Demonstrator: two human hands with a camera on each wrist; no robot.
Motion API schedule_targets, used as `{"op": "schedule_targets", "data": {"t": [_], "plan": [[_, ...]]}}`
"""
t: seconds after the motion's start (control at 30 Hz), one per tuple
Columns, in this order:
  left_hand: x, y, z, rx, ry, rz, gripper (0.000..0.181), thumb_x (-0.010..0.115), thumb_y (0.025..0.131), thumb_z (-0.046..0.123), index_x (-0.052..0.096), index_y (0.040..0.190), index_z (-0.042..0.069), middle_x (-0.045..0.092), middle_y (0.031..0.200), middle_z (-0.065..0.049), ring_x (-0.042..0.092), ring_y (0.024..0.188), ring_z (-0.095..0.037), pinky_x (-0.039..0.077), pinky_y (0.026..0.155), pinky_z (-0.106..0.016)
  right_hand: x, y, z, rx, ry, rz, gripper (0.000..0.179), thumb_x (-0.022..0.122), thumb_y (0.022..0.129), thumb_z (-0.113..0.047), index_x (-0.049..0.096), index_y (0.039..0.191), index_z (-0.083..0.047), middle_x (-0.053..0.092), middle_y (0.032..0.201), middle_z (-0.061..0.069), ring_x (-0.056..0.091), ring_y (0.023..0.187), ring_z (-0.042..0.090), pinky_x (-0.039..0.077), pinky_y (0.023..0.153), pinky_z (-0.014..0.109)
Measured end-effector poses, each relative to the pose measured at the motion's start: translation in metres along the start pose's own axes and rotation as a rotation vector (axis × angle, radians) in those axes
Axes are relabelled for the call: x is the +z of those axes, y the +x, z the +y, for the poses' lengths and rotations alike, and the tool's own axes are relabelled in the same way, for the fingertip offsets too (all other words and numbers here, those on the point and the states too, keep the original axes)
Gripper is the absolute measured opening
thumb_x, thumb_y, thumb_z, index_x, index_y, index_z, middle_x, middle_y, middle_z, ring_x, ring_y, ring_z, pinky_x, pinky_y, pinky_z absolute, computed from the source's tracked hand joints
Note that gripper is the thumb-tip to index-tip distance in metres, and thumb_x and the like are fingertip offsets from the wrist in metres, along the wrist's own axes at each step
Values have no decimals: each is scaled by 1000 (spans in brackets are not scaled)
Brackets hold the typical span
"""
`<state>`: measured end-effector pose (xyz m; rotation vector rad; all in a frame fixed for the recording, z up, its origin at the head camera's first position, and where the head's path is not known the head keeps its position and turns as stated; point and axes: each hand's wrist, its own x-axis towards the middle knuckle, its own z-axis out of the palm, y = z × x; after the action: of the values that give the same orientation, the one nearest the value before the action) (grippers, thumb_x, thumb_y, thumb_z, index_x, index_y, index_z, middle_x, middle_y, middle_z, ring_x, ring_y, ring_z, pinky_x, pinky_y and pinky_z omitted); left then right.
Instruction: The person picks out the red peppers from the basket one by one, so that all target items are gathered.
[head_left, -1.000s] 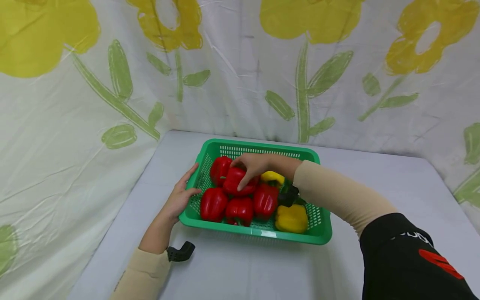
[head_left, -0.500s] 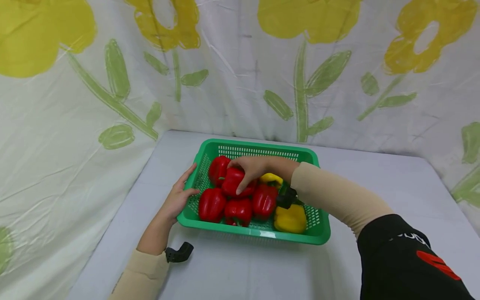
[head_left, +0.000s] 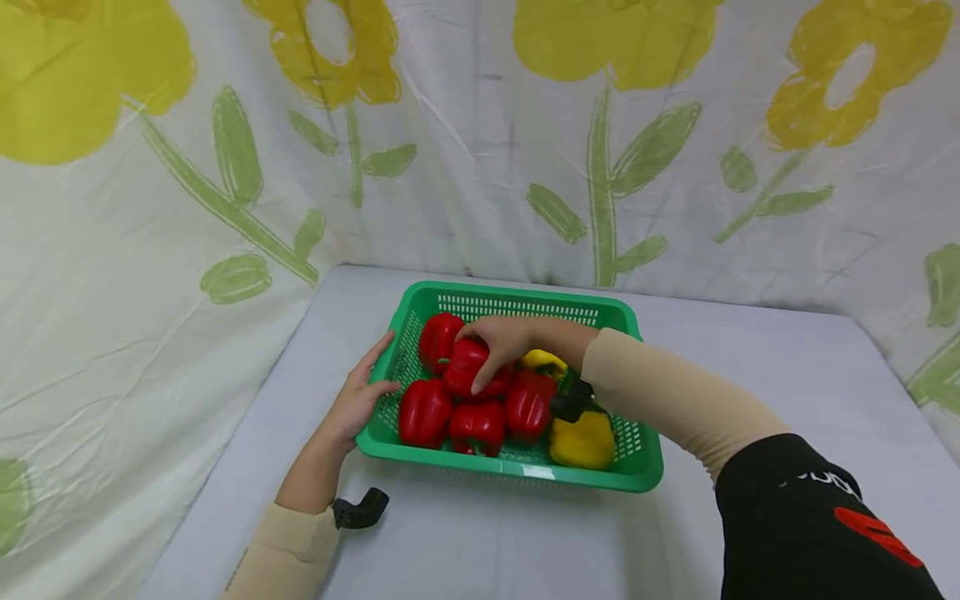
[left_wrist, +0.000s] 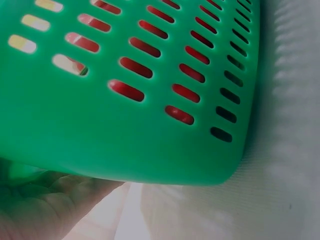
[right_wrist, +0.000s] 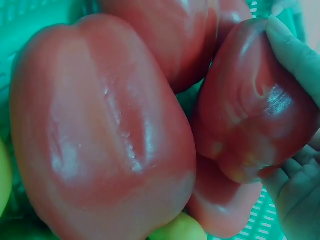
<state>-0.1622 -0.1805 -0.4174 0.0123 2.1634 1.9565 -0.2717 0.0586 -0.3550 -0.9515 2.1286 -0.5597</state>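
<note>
A red bell pepper (head_left: 468,365) lies among others in the green plastic basket (head_left: 525,292), and my right hand (head_left: 504,340) grips it from above. In the right wrist view, thumb and fingers hold that bell pepper (right_wrist: 250,105) from two sides. At the basket's left edge is my left hand (head_left: 358,402), its thumb over the rim and its other fingers along the outside. The left wrist view shows the basket's slotted wall (left_wrist: 100,125) with the left hand (left_wrist: 47,207) at the rim, fingertips partly hidden.
More red bell peppers (head_left: 426,414) and yellow bell peppers (head_left: 583,440) lie in the basket. It stands on a white-covered table (head_left: 465,542), before a flower-printed curtain (head_left: 480,183). Black wrist devices (head_left: 362,508) are on both forearms.
The right hand and its red bell pepper have shifted slightly left and down in the basket. The left hand stays at the rim.
</note>
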Motion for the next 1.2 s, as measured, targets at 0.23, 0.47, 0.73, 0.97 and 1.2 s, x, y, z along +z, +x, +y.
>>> {"op": "schedule_targets", "data": {"t": [0.23, 0.47, 0.73, 0.97, 1.2], "plan": [[4, 3, 0, 6, 7, 0, 74, 42, 88, -3, 17, 150, 29, 14, 157, -3, 27, 139, -32, 33, 106, -48, 2, -5, 2, -10, -1, 30, 72, 77, 73, -34, 45, 133, -9, 56, 118, 3, 53, 104, 17, 51, 82, 25], [4, 3, 0, 7, 17, -2, 73, 43, 88, -2, 17, 150, 28, 14, 157, -2, 25, 140, -32, 32, 106, -49, 3, -10, 7, -35, 83, 55, 69, 78, 73, -31, 47, 131, -9, 59, 115, 3, 55, 101, 17, 52, 80, 26], [3, 1, 2, 19, 12, -13, 75, 43, 88, -3, 15, 150, 28, 13, 157, -2, 24, 140, -32, 31, 106, -49, 2, -18, 12, -39, 156, 90, 66, 77, 74, -29, 48, 131, -10, 59, 116, 2, 56, 101, 17, 53, 81, 27], [3, 0, 1, 12, 8, -10, 75, 43, 88, -3, 15, 150, 27, 14, 157, -3, 25, 140, -31, 30, 107, -48, 1, -29, 13, -42, 171, 123, 69, 78, 74, -28, 47, 132, -8, 60, 116, 3, 58, 99, 16, 52, 82, 28], [1, -1, 1, 9, 7, -2, 75, 43, 88, -3, 16, 150, 28, 14, 157, -2, 25, 140, -29, 30, 107, -47, -1, -40, 14, -20, 127, 185, 69, 78, 72, -34, 49, 131, -12, 60, 117, 2, 58, 99, 17, 53, 80, 28]]}}
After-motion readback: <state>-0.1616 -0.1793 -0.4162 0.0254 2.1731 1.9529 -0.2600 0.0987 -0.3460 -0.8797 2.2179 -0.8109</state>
